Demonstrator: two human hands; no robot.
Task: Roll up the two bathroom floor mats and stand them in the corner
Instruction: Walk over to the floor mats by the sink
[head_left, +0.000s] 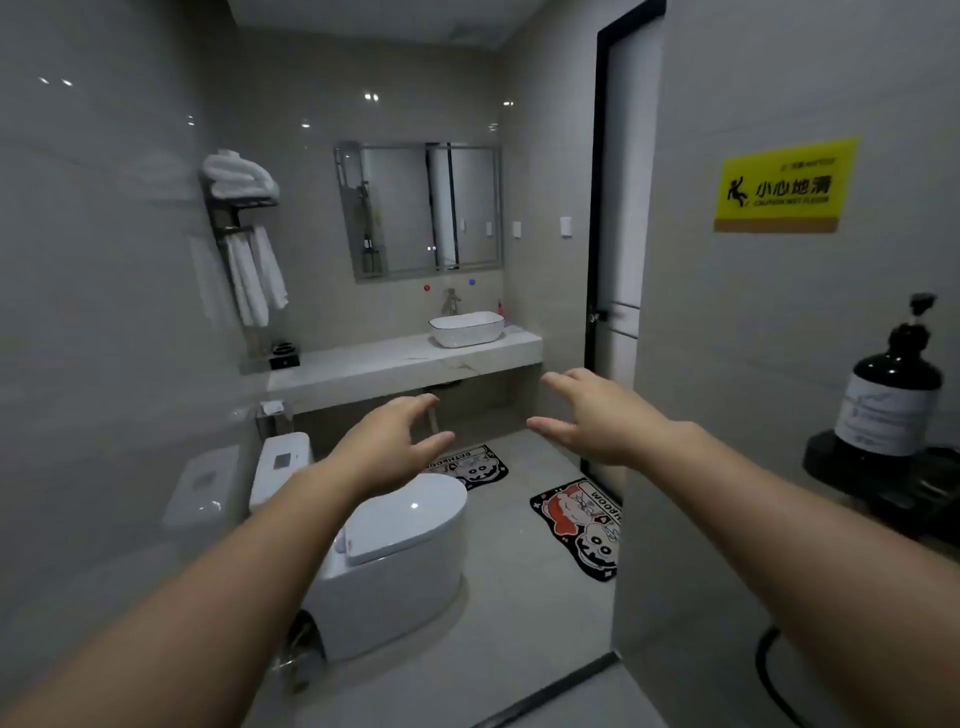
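Both hands reach forward empty, the left hand (387, 441) and right hand (597, 415) spread wide with fingers loosely curled. Neither black cartoon-printed floor mat is rolled yet: one mat (475, 465) lies flat beyond the white toilet (400, 551), the other mat (579, 525) flat by the doorway wall. The task is barely begun; next comes stepping in and crouching to grip a mat's edge.
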